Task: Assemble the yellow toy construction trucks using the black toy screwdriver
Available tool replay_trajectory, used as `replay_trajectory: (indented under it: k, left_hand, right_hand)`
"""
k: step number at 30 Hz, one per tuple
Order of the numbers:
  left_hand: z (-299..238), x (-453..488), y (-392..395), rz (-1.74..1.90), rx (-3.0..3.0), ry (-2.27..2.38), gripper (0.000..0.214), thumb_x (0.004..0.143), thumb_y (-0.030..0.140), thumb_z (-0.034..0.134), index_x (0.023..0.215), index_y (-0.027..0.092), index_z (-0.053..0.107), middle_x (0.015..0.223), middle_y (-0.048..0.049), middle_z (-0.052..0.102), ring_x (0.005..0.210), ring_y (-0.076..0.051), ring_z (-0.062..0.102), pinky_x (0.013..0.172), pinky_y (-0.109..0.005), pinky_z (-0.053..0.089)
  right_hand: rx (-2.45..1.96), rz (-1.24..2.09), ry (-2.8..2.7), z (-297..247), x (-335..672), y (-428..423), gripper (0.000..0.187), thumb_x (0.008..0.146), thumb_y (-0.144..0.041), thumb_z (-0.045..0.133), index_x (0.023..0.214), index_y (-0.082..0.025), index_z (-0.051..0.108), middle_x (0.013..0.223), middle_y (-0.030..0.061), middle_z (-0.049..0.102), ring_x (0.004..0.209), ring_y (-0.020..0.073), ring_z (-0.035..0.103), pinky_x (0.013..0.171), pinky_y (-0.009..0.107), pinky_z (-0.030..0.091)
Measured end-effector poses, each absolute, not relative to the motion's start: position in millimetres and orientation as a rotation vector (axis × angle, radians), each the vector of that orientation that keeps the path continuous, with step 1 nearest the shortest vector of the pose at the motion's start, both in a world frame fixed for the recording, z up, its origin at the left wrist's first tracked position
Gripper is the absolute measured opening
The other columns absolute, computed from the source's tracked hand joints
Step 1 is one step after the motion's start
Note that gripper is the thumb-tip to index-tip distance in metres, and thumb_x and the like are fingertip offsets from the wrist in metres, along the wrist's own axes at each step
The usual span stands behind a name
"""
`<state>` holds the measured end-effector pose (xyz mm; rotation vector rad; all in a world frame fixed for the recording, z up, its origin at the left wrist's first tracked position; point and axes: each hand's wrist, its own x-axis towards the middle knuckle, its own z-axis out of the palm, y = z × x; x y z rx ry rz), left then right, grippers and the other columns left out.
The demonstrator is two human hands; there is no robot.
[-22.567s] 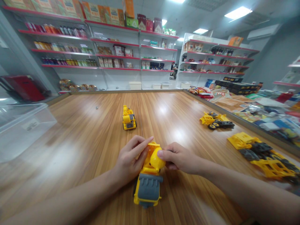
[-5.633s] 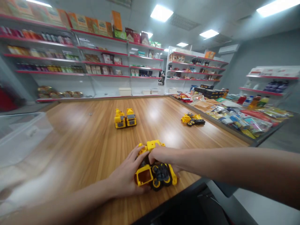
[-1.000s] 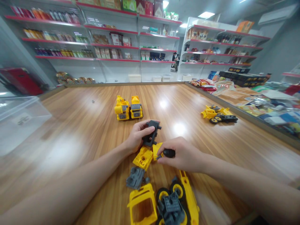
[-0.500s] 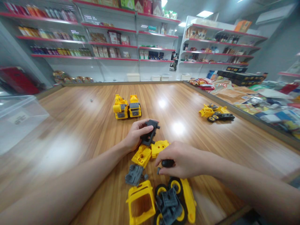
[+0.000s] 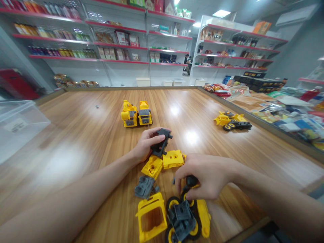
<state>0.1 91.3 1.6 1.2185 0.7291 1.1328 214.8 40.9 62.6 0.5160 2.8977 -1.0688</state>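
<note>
My left hand (image 5: 146, 144) grips a black toy chassis piece (image 5: 161, 143), thumb pressed on its face. My right hand (image 5: 206, 177) is curled around a black rounded handle (image 5: 191, 181); the rest of it is hidden. Its fingertips reach down at a black toy wheel with a yellow hub (image 5: 191, 203); whether they touch it I cannot tell. Between the hands lie two yellow toy parts (image 5: 173, 159) and a grey part (image 5: 144, 187). Nearer me are a yellow cab frame (image 5: 140, 221), a grey toy part (image 5: 182, 219) among the wheels, and a yellow arm piece (image 5: 204, 219).
Two assembled yellow toy trucks (image 5: 144, 116) stand farther back on the wooden table (image 5: 86, 135). More toy vehicle parts (image 5: 231, 121) lie at the right. A clear plastic bin (image 5: 22, 126) sits at the left edge. Packaged goods (image 5: 273, 108) are piled beyond the right edge.
My right hand has moved right and toward me, over the wheels, carrying the black handle along. A small grey piece now shows beside its fingers. My left hand keeps hold of the chassis piece.
</note>
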Motion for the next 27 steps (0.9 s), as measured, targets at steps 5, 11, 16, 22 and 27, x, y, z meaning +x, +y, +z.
replay_trajectory:
  k: [5, 11, 16, 22, 27]
  left_hand:
    - [3, 0, 91, 1.129, 1.226, 0.737, 0.038, 0.071, 0.032, 0.072, 0.104, 0.012, 0.069, 0.079, -0.0052, 0.067, 0.058, -0.011, 0.055, 0.047, -0.019, 0.042]
    - [4, 0, 90, 1.125, 1.222, 0.723, 0.041, 0.071, 0.033, 0.073, 0.106, 0.012, 0.069, 0.077, -0.0041, 0.065, 0.059, -0.011, 0.055, 0.048, -0.018, 0.042]
    - [3, 0, 91, 1.127, 1.221, 0.726, 0.040, 0.072, 0.033, 0.072, 0.106, 0.012, 0.069, 0.076, -0.0040, 0.065, 0.059, -0.011, 0.055, 0.048, -0.018, 0.041]
    - [1, 1, 91, 1.138, 1.197, 0.707, 0.040, 0.072, 0.033, 0.072, 0.106, 0.012, 0.069, 0.074, -0.0030, 0.063, 0.057, -0.010, 0.054, 0.047, -0.018, 0.042]
    - [-2, 0, 92, 1.120, 1.170, 0.691, 0.037, 0.073, 0.033, 0.072, 0.104, 0.014, 0.068, 0.076, -0.0027, 0.064, 0.057, -0.011, 0.057, 0.049, -0.021, 0.047]
  right_hand:
    - [0.572, -1.072, 2.965, 53, 211, 43, 0.015, 0.076, -0.016, 0.067, 0.091, -0.018, 0.073, 0.077, 0.0003, 0.073, 0.065, 0.0111, 0.064, 0.060, 0.018, 0.045]
    - [0.537, -1.017, 2.970, 58, 215, 44, 0.026, 0.073, -0.017, 0.069, 0.099, -0.018, 0.072, 0.080, 0.0014, 0.073, 0.064, 0.0113, 0.063, 0.058, 0.018, 0.045]
    - [0.581, -0.999, 2.972, 56, 213, 44, 0.023, 0.077, -0.022, 0.069, 0.100, -0.019, 0.072, 0.077, 0.0006, 0.072, 0.064, 0.0111, 0.062, 0.058, 0.019, 0.043]
    - [0.629, -1.008, 3.019, 52, 210, 45, 0.035, 0.077, -0.031, 0.073, 0.110, -0.020, 0.070, 0.086, 0.0036, 0.073, 0.072, 0.0144, 0.064, 0.066, 0.022, 0.046]
    - [0.618, -1.018, 3.000, 48, 208, 44, 0.033, 0.076, -0.029, 0.074, 0.108, -0.019, 0.071, 0.091, 0.0046, 0.073, 0.079, 0.0159, 0.065, 0.071, 0.024, 0.047]
